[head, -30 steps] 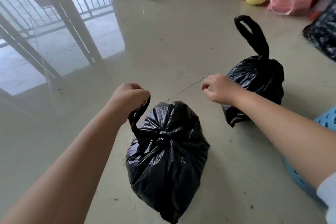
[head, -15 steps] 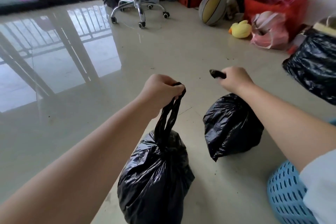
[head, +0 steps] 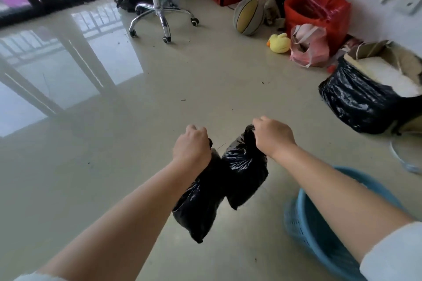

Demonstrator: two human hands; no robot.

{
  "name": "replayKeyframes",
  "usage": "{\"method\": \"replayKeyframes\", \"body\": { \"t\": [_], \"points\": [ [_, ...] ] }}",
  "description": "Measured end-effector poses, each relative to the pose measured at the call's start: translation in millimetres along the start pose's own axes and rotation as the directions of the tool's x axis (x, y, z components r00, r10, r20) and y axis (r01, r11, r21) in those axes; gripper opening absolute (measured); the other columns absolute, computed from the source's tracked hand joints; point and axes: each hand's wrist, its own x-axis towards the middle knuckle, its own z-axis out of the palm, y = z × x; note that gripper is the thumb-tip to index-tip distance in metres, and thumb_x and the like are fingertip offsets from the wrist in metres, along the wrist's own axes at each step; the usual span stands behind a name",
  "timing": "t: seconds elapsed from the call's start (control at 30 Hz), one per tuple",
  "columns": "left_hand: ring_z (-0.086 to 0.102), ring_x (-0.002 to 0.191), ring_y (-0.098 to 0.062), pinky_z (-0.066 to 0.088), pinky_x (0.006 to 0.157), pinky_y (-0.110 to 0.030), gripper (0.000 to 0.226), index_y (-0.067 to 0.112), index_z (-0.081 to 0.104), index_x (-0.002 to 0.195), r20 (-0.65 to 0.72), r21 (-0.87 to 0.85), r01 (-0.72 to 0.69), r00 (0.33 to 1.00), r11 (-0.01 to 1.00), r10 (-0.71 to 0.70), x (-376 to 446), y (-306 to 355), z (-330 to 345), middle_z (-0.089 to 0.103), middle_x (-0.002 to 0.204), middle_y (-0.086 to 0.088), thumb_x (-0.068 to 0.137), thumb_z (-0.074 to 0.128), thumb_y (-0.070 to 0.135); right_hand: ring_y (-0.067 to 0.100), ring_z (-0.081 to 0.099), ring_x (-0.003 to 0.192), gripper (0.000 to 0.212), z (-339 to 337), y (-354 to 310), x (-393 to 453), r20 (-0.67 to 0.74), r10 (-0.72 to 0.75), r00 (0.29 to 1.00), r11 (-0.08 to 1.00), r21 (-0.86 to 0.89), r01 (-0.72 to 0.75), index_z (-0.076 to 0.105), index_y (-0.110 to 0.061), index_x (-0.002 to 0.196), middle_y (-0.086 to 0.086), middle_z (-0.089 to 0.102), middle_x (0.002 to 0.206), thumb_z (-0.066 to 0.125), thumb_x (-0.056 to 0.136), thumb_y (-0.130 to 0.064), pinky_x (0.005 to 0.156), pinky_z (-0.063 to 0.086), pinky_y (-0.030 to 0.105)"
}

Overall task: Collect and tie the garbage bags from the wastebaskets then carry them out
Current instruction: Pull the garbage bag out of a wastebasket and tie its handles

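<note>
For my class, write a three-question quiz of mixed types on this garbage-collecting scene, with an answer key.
1. True or false: the left hand and the right hand each grip one tied black bag.
2. The blue wastebasket lies nearest: A) the left arm B) the right arm C) the office chair.
3. Fill in: the left bag and the right bag hang ____ the floor.

Key: 1 true; 2 B; 3 above.

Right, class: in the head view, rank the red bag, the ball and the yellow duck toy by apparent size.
1. red bag
2. ball
3. yellow duck toy

All three lie at a similar distance, so the ranking seems reliable.
</note>
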Motion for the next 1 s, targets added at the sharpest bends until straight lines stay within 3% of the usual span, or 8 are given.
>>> {"method": "replayKeyframes", "body": {
  "t": [0.17,0.33,0.43,0.53,0.63,0.73,0.83,1.0],
  "points": [
    [0.054,0.103,-0.034,0.045,0.081,-0.036,0.024,0.003,0.055,0.112,-0.002,-0.009,-0.023,1.0,1.0,0.023,-47.5,59.7,-131.1,0.045,0.122,-0.014,0.095,0.042,0.011,0.031,0.049,0.106,0.016,-146.0,15.3,-32.8,0.03,0.007,1.0,0.993,0.117,-0.01,0.053,-0.001,0.096,0.015,0.053,0.103,0.038,0.091,-0.005,0.07,0.032,0.03],
    [0.047,0.114,-0.029,0.042,0.089,-0.035,0.027,0.004,0.059,0.113,-0.076,-0.038,-0.095,0.993,0.995,0.092,-104.5,118.3,-250.6,0.047,0.126,-0.01,0.097,0.041,0.017,0.029,0.045,0.11,0.022,-307.1,27.7,-79.0,-0.122,-0.088,0.989,0.99,0.101,0.101,0.058,0.002,0.101,0.015,0.055,0.11,0.043,0.091,-0.011,0.083,0.039,0.035],
    [0.044,0.118,-0.028,0.043,0.088,-0.035,0.025,0.004,0.058,0.112,-0.136,0.024,-0.211,0.968,0.977,0.213,-127.5,149.2,-303.1,0.05,0.124,-0.011,0.096,0.042,0.014,0.037,0.053,0.1,0.014,-370.1,38.4,-116.4,-0.259,-0.109,0.96,0.989,0.072,0.132,0.063,0.008,0.088,0.023,0.06,0.096,0.055,0.081,-0.001,0.076,0.044,0.04],
    [0.044,0.118,-0.027,0.045,0.082,-0.033,0.025,0.007,0.056,0.116,-0.122,0.185,-0.363,0.914,0.913,0.388,-155.5,182.7,-333.4,0.049,0.125,-0.01,0.095,0.043,0.012,0.039,0.06,0.073,0.013,-406.0,50.5,-169.9,-0.353,-0.069,0.933,0.997,-0.046,0.056,0.064,0.005,0.064,0.019,0.062,0.07,0.075,0.056,0.005,0.059,0.05,0.04],
    [0.041,0.121,-0.026,0.045,0.083,-0.034,0.027,0.009,0.053,0.12,-0.046,0.294,-0.512,0.836,0.807,0.547,-195.5,215.3,-341.4,0.046,0.127,-0.009,0.095,0.043,0.014,0.029,0.062,0.058,0.024,-417.2,59.2,-240.5,-0.361,0.048,0.931,0.99,-0.109,-0.094,0.065,-0.005,0.051,0.008,0.06,0.059,0.084,0.036,-0.004,0.047,0.051,0.032],
    [0.039,0.122,-0.027,0.044,0.091,-0.034,0.028,0.008,0.05,0.122,0.054,0.33,-0.663,0.724,0.672,0.688,-243.6,248.5,-329.5,0.043,0.129,-0.01,0.095,0.043,0.014,0.024,0.061,0.057,0.021,-410.3,67.5,-321.8,-0.372,0.246,0.895,0.949,-0.094,-0.3,0.065,-0.007,0.052,0.005,0.06,0.06,0.084,0.041,-0.006,0.044,0.05,0.03],
    [0.037,0.124,-0.027,0.041,0.098,-0.034,0.031,0.007,0.046,0.125,0.177,0.34,-0.793,0.582,0.506,0.794,-303.6,285.6,-305.4,0.041,0.131,-0.011,0.095,0.042,0.01,0.02,0.059,0.055,0.021,-395.6,71.0,-408.2,-0.385,0.491,0.781,0.838,-0.037,-0.545,0.062,-0.008,0.059,0.004,0.059,0.063,0.081,0.05,-0.01,0.042,0.045,0.026],
    [0.03,0.131,-0.03,0.038,0.106,-0.036,0.04,0.006,0.038,0.13,0.374,0.342,-0.912,0.352,0.225,0.858,-427.1,345.8,-253.5,0.035,0.138,-0.013,0.091,0.044,0.004,0.013,0.053,0.044,0.04,-374.8,74.7,-557.8,-0.327,0.726,0.605,0.611,-0.095,-0.786,0.056,-0.016,0.053,-0.001,0.054,0.052,0.089,0.031,-0.018,0.033,0.038,0.019]
  ]
}}
